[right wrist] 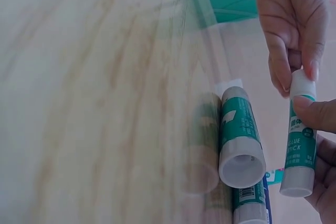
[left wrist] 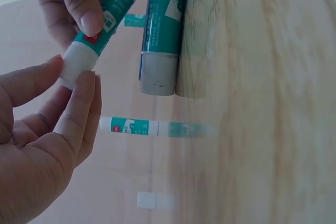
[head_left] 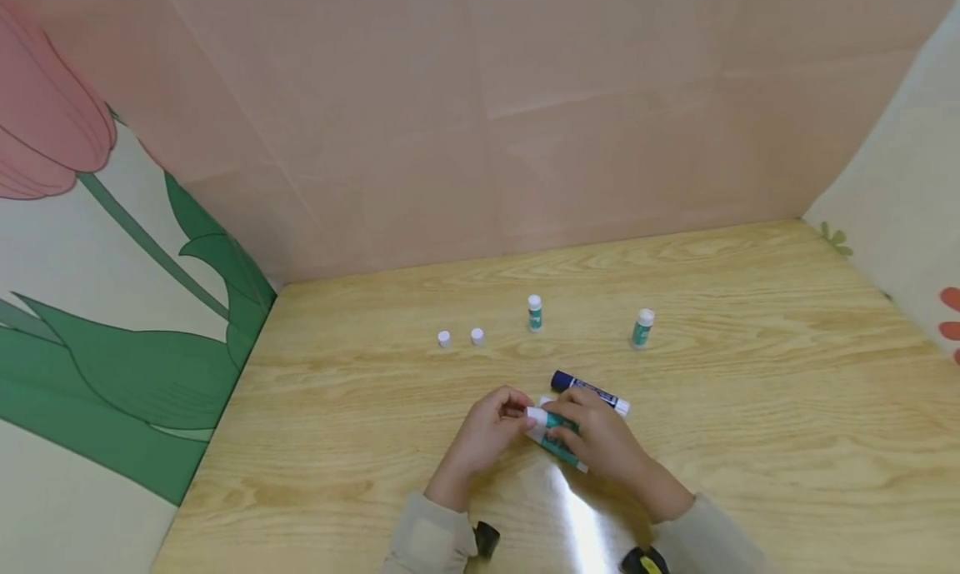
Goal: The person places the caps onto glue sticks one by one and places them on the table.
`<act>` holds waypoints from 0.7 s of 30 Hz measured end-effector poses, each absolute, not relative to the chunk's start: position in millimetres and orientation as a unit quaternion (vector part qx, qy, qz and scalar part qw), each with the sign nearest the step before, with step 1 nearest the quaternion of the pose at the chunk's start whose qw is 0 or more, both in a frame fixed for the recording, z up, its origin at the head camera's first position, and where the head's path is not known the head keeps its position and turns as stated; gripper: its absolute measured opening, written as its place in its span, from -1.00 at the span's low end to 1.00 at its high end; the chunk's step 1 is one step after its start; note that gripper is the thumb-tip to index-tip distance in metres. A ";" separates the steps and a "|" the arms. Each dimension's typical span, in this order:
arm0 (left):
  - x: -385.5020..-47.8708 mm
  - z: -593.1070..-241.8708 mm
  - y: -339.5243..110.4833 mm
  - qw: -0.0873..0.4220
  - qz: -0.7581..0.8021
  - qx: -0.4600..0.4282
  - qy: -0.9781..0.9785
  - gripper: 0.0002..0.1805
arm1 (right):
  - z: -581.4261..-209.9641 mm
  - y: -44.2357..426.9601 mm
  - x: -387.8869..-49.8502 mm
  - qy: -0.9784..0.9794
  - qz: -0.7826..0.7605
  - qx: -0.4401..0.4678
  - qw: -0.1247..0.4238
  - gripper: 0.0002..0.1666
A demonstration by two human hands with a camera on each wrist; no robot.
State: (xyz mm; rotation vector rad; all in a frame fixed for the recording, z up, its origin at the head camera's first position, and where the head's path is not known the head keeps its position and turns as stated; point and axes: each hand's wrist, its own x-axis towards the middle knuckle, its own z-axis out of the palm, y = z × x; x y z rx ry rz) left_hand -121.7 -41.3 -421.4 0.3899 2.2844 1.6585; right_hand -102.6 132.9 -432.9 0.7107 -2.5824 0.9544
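A small green glue stick (head_left: 561, 422) with a white cap is held between both hands above the table. My left hand (head_left: 486, 437) pinches its white cap (left wrist: 80, 62) between thumb and fingers. The green body (right wrist: 301, 148) is gripped by the thumb and fingers of my right hand (head_left: 604, 442). Just below it lies a larger green glue stick (head_left: 558, 451) on its side, seen with its hollow end (right wrist: 242, 166) in the right wrist view. A dark blue glue stick (head_left: 591, 392) lies beyond my right hand.
Two small green glue sticks stand upright farther back, one in the middle (head_left: 535, 314) and one to the right (head_left: 642, 328). Two white caps (head_left: 444, 338) (head_left: 477, 336) stand left of them on the wooden table (head_left: 345, 474). A pink sheet rises behind the table.
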 end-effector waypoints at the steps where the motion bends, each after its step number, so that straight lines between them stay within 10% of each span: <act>1: -121.7 -421.5 -41.2 0.144 0.575 0.135 0.794 -0.83 | -432.8 132.7 -102.6 -0.898 0.332 0.247 0.148 -0.67; 21: -119.8 -420.8 -38.3 0.134 0.578 0.126 0.795 -0.83 | -432.1 131.6 -100.2 -0.900 0.325 0.245 0.154 -0.68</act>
